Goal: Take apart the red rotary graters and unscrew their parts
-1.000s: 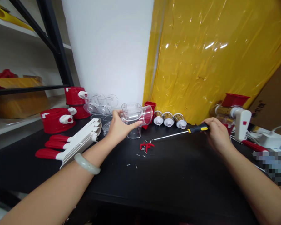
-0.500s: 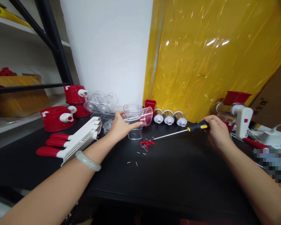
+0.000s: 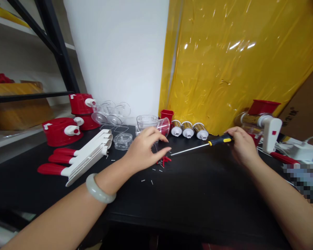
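Note:
My right hand (image 3: 241, 146) holds a screwdriver (image 3: 220, 140) by its black-and-yellow handle. The long shaft points left, its tip close to small red plastic clips (image 3: 167, 159) on the table. Over the left side of those clips hovers my left hand (image 3: 150, 147), empty, with thumb and fingers apart. Several small screws (image 3: 152, 182) lie around the clips. Just behind my left hand stands a clear plastic housing (image 3: 147, 120) with a round side tube (image 3: 164, 125); the hand hides its lower part.
White crank handles with red grips (image 3: 52, 169) lie at left, near red bases (image 3: 61, 132). Clear parts (image 3: 123, 141) sit behind them. Grater drums (image 3: 187, 130) line the back. An assembled rotary grater (image 3: 272, 135) stands at right beside a white plug (image 3: 305, 151).
My left hand has let go of the clear housing and moved right and toward me, over the red clips. The screwdriver in my right hand has barely moved.

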A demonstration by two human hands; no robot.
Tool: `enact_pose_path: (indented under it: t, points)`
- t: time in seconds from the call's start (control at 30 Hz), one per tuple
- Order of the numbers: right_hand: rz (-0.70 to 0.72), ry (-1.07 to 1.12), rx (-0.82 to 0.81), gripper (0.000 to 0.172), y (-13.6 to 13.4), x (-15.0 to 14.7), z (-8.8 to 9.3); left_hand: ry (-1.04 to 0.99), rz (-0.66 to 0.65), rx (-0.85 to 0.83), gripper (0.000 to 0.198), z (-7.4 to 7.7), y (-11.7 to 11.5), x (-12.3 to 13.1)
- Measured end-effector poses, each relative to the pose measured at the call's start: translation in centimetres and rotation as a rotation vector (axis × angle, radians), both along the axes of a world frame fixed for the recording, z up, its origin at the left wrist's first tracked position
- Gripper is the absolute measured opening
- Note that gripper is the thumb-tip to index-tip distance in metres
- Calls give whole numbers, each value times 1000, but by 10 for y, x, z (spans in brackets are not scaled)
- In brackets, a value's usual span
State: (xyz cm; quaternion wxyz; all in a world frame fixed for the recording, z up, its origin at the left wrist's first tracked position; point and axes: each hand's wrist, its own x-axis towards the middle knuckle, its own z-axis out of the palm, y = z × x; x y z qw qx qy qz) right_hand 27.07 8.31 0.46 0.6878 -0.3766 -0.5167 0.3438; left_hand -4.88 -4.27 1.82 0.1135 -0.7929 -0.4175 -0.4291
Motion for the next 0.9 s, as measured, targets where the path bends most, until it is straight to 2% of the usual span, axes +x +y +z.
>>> enact_pose_path:
  t: [0.13, 0.37, 0.57, 0.8, 0.9]
  points:
    - [9, -6, 17, 5, -2, -1, 3, 74, -53, -221, 19, -6, 3, 4]
    - [24, 73, 13, 5, -8, -6, 7, 66, 0, -366, 20, -9, 6, 4]
    - [46, 97, 10, 3, -10, -8, 9, 93, 7, -371, 15, -8, 5, 5]
    - [-3, 101, 34, 3, -8, -5, 7, 190, 62, -380, 16, -12, 7, 2]
    - [-5, 117, 12, 3, -5, -3, 6, 171, 60, -350, 16, -11, 7, 2]
